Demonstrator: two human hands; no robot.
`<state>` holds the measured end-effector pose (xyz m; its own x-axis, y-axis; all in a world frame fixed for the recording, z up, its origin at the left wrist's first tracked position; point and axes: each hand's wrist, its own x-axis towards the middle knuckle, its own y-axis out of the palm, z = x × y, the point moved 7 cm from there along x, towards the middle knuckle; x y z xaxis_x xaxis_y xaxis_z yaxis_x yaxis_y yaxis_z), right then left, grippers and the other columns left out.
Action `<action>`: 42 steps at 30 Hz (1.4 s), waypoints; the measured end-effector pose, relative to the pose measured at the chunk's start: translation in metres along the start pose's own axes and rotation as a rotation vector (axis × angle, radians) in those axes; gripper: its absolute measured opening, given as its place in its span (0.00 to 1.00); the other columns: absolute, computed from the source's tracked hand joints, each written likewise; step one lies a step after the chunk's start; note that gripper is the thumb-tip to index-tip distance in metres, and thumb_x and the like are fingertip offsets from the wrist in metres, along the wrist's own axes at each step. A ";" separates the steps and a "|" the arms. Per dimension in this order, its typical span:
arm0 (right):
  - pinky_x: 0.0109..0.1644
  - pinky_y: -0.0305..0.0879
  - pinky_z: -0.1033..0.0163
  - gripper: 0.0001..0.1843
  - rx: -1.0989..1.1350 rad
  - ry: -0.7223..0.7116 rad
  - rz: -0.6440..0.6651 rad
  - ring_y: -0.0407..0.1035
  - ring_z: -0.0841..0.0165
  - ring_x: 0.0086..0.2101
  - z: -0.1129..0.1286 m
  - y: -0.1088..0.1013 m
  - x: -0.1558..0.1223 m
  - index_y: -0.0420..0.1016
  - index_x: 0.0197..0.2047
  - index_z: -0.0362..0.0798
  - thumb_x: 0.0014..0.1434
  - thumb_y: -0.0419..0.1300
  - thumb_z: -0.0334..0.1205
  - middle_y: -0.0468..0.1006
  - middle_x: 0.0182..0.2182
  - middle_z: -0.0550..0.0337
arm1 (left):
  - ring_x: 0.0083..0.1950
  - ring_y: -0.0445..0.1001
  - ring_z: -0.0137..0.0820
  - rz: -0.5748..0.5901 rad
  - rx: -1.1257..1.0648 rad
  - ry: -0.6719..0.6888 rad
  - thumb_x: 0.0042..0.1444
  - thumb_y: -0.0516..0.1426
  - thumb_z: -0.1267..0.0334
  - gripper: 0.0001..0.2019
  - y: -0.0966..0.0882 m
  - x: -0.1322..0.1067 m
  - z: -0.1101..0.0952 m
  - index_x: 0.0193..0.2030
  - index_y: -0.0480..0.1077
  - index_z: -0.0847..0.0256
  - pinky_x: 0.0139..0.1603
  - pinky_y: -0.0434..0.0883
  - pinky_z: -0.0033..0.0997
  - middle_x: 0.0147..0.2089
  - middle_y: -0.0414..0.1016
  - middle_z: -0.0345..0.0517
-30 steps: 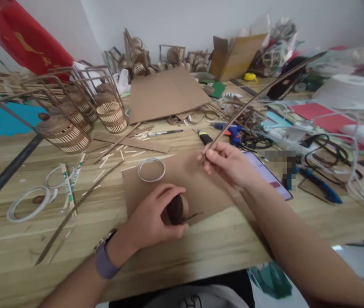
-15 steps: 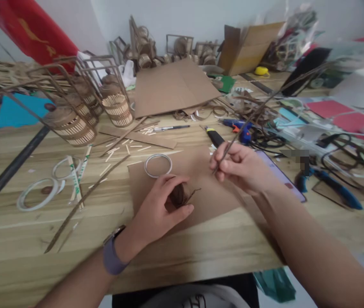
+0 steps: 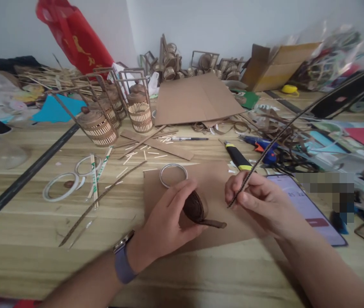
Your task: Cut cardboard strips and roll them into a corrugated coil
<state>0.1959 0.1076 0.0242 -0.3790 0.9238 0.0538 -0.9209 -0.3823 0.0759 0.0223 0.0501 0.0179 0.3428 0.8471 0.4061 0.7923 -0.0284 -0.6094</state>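
Observation:
My left hand (image 3: 172, 218) is wrapped round a dark brown coil of cardboard strip (image 3: 193, 206), whose loose end sticks out to the right. In my right hand (image 3: 258, 194) a long thin corrugated strip (image 3: 270, 147) is pinched between thumb and fingers; it slants up to the far right, its lower tip pointing down toward the coil but apart from it. Both hands are over a flat brown cardboard sheet (image 3: 223, 239). On that sheet a white tape ring (image 3: 173, 175) lies just beyond my left fingers.
Small woven lidded baskets (image 3: 98, 128) with tall handles stand at the left. A utility knife (image 3: 238, 155), a blue glue gun (image 3: 261, 147) and a phone (image 3: 303, 205) lie right of centre. Tape rolls (image 3: 60, 187) and a long strip (image 3: 101, 203) are on the left. A larger cardboard sheet (image 3: 197, 98) lies behind.
The view has shifted, so the table appears further right and lower. My left hand has turned the coil, and its loose end now points right. The strip is still in my right hand.

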 end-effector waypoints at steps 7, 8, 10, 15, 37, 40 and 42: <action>0.26 0.62 0.65 0.20 -0.170 0.184 0.050 0.65 0.70 0.23 -0.014 0.002 0.008 0.77 0.40 0.48 0.48 0.72 0.50 0.73 0.23 0.63 | 0.68 0.60 0.44 -0.014 -0.037 0.124 0.59 0.62 0.60 0.34 -0.002 -0.002 -0.009 0.68 0.50 0.54 0.67 0.61 0.47 0.67 0.60 0.57; 0.26 0.61 0.65 0.21 -0.206 0.217 0.085 0.65 0.70 0.23 -0.020 0.002 0.009 0.77 0.42 0.47 0.48 0.71 0.50 0.72 0.22 0.64 | 0.68 0.60 0.44 -0.011 -0.045 0.125 0.59 0.62 0.60 0.34 -0.002 -0.002 -0.009 0.68 0.51 0.54 0.67 0.61 0.47 0.67 0.61 0.57; 0.27 0.62 0.64 0.24 -0.317 0.261 0.122 0.65 0.69 0.22 -0.032 -0.002 0.011 0.75 0.47 0.47 0.50 0.69 0.50 0.72 0.21 0.65 | 0.68 0.61 0.45 -0.003 -0.063 0.103 0.58 0.63 0.61 0.34 -0.004 -0.001 -0.008 0.67 0.52 0.54 0.67 0.62 0.48 0.67 0.61 0.57; 0.36 0.66 0.55 0.23 -1.002 -0.088 -0.258 0.71 0.59 0.32 -0.013 -0.023 0.016 0.72 0.54 0.46 0.57 0.61 0.47 0.77 0.37 0.50 | 0.61 0.69 0.45 -0.143 -0.235 -0.116 0.53 0.64 0.62 0.30 -0.024 0.005 0.012 0.62 0.59 0.53 0.60 0.70 0.45 0.64 0.64 0.53; 0.50 0.63 0.51 0.12 -0.968 -0.513 0.224 0.67 0.58 0.47 0.013 0.053 0.001 0.67 0.48 0.51 0.62 0.54 0.29 0.75 0.42 0.52 | 0.57 0.71 0.49 0.517 -0.121 -0.057 0.37 0.71 0.57 0.34 0.001 0.006 -0.002 0.53 0.71 0.61 0.60 0.68 0.46 0.58 0.70 0.55; 0.60 0.57 0.45 0.22 -0.922 -0.581 0.080 0.63 0.54 0.56 0.015 0.037 0.000 0.63 0.58 0.53 0.61 0.60 0.37 0.72 0.53 0.50 | 0.58 0.71 0.51 0.529 -0.093 -0.055 0.38 0.70 0.54 0.37 0.004 0.004 0.000 0.57 0.70 0.62 0.59 0.69 0.46 0.58 0.70 0.56; 0.63 0.56 0.45 0.28 -0.863 -0.522 -0.006 0.61 0.54 0.60 0.013 0.022 0.002 0.59 0.62 0.55 0.61 0.61 0.42 0.69 0.58 0.50 | 0.58 0.70 0.51 0.544 -0.108 -0.071 0.37 0.69 0.52 0.39 0.004 0.003 0.001 0.58 0.69 0.62 0.59 0.69 0.44 0.59 0.69 0.55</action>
<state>0.1758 0.1011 0.0390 -0.4773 0.7218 0.5012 -0.7523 -0.0408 -0.6576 0.0259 0.0531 0.0155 0.6850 0.7286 0.0040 0.5595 -0.5225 -0.6434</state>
